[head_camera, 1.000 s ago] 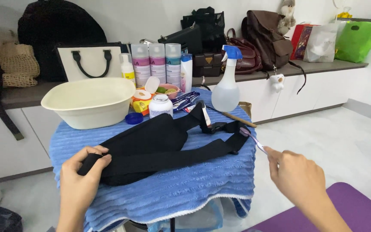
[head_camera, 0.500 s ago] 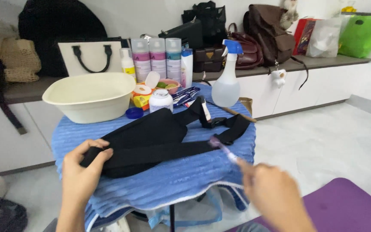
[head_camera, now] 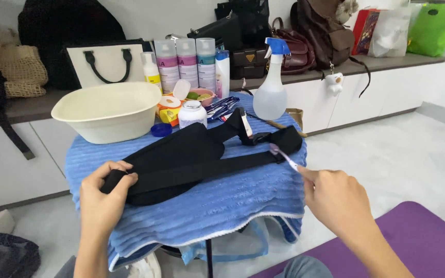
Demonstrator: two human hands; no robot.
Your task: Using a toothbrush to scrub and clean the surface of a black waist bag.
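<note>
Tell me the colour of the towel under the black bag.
The ribbed towel is blue with a pale edge, seen best in the head view, spread beneath the black bag.

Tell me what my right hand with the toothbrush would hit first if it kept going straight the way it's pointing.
Probably the black bag's strap: the toothbrush in your right hand points up-left, its head almost at the strap's end. Depth is unclear.

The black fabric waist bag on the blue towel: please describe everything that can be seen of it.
The black fabric waist bag lies flat on the blue ribbed towel that covers the small table. It looks like matte woven cloth, with a rounded pouch and a long flat strap that runs to the right, ending in a folded part with a black buckle. The left hand grips its left end. The right hand holds a small toothbrush with its head at the strap's right end.
</note>
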